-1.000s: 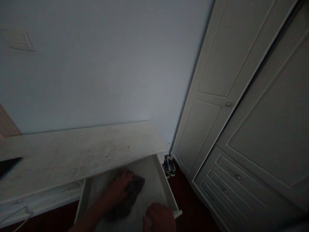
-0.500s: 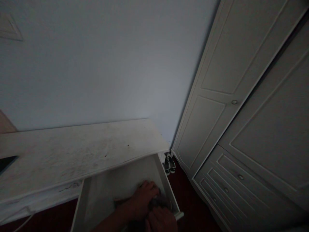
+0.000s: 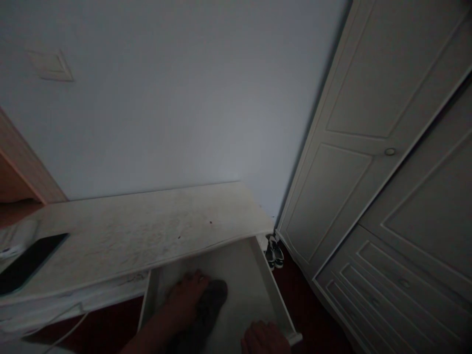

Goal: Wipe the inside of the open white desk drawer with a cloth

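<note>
"As you list it left to right, what do you have first?"

"Item: one dark flat slab point(image 3: 33, 263), lying on the white top point(image 3: 228, 206). Below that, one pulled-out drawer point(image 3: 268, 275), your work area."

"And your left hand point(image 3: 186, 292)?"

"Inside the drawer, towards its left side, fingers bent over one dark cloth point(image 3: 214, 300). Change noted: half a second ago your two hands are together near the front right corner; now they are well apart, and the cloth lies with your left hand only. That puts the cloth's contact, it seems, on the left part of the drawer bottom."

"How wide is that grip?"

"Low and partly covered. You touch the cloth; whether your fingers close on it or only press it, I cannot tell."

"Next entry?"

"Your right hand point(image 3: 263, 337), at the drawer's near edge, fingers curled, clear of the cloth. What it grips, if anything, I cannot tell. Last: one pair of dark shoes point(image 3: 275, 253), on the floor beyond the drawer."
</note>
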`<state>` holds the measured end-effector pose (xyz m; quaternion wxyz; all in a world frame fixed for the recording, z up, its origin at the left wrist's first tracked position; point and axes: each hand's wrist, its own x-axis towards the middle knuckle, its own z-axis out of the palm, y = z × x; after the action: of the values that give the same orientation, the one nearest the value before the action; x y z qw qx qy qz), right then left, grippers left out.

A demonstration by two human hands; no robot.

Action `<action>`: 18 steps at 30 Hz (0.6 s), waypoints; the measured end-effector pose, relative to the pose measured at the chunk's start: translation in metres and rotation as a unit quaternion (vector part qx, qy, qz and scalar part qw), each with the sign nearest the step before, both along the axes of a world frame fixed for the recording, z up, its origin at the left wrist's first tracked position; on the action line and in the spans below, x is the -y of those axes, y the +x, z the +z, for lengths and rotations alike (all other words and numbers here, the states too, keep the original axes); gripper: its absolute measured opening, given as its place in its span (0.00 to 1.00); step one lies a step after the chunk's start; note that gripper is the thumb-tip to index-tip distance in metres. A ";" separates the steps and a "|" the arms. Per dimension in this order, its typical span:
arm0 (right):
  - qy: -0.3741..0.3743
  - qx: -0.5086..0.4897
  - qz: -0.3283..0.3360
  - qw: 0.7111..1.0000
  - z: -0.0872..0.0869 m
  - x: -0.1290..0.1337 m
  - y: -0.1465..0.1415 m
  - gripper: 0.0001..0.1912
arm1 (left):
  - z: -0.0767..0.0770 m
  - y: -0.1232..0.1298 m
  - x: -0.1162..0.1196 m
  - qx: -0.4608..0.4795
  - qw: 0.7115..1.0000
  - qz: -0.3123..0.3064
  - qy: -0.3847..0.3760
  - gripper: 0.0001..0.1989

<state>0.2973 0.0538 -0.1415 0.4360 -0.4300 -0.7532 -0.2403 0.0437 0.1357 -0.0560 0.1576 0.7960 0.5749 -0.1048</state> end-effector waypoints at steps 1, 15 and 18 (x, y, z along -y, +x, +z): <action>-0.012 0.008 -0.003 1.000 0.002 0.001 0.000 0.11 | 0.002 0.011 -0.010 0.007 1.000 -0.010 0.018 0.40; -0.134 0.031 -0.006 0.991 0.029 0.021 0.001 0.05 | -0.022 0.137 0.009 0.112 0.953 -0.271 0.070 0.17; -0.119 0.033 -0.011 0.992 0.030 0.022 0.000 0.05 | -0.034 0.092 0.029 0.088 0.961 -0.257 0.058 0.18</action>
<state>0.2971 0.0320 -0.1114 0.3533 -0.4792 -0.7857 -0.1678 0.1362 0.1066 -0.0900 0.1293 0.9308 0.3397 -0.0375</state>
